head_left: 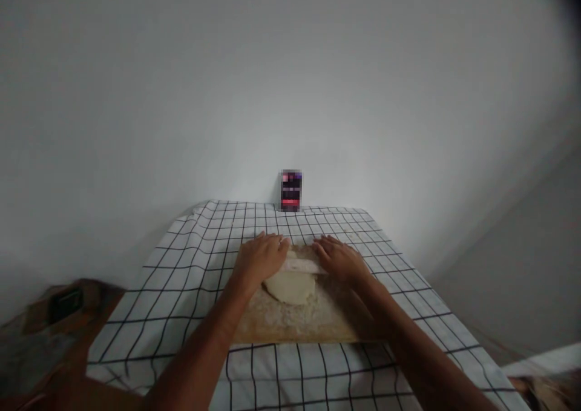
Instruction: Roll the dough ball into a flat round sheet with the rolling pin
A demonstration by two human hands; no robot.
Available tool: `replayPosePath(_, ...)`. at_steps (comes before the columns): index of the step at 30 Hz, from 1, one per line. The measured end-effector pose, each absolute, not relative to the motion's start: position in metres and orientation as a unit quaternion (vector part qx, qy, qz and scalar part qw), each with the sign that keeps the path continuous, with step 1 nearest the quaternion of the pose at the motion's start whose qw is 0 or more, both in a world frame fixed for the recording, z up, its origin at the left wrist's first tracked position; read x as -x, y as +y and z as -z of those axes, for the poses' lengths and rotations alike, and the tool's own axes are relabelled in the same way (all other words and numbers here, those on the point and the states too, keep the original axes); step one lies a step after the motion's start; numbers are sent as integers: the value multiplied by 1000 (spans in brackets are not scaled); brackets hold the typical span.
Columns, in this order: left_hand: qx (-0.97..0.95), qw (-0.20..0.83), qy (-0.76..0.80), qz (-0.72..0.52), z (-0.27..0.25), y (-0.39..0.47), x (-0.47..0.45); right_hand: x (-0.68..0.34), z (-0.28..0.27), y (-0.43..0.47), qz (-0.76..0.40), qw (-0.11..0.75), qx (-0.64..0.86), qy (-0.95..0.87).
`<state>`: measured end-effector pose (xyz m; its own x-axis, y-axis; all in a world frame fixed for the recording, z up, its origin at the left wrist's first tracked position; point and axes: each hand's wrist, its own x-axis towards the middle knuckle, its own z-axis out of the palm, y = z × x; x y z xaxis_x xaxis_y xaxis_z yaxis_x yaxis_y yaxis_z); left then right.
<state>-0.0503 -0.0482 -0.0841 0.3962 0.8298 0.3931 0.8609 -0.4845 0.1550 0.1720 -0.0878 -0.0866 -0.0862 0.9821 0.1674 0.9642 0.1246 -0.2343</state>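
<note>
A pale rolling pin lies crosswise over a flattened piece of dough. My left hand covers the pin's left end, its fingers bent over the top and away from me. On the other end rests my right hand, curved over the pin in the same way. The dough shows mostly on the near side of the pin, a rounded sheet. Beneath it is a wooden board dusted with flour. Both ends of the pin are hidden under my hands.
A white tablecloth with black grid lines covers the table. Against the white wall at the table's far edge stands a small dark upright object, blurred out. A brown box sits low at the left.
</note>
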Motion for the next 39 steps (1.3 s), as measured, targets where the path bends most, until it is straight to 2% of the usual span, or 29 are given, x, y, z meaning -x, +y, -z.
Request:
replayPosePath(5, 833, 54, -503, 224, 87, -51, 51, -171, 85, -87, -42, 136, 658, -739)
replayPosePath(14, 842, 86, -468, 255, 98, -145, 67, -168, 116, -168, 18, 216, 642, -735)
replayPosePath(19, 845, 110, -444, 276, 107, -152, 72, -170, 128, -179, 37, 258, 627, -734)
replayPosePath(31, 817, 90, -514, 245, 85, -64, 52, -179, 104, -94, -19, 183, 674, -715)
replayPosePath(34, 819, 105, -507, 250, 87, -78, 52, -179, 105, -100, -19, 176, 670, -721)
replayPosePath(39, 835, 98, -459, 288, 102, -133, 63, -183, 119, -153, 0, 224, 626, -747)
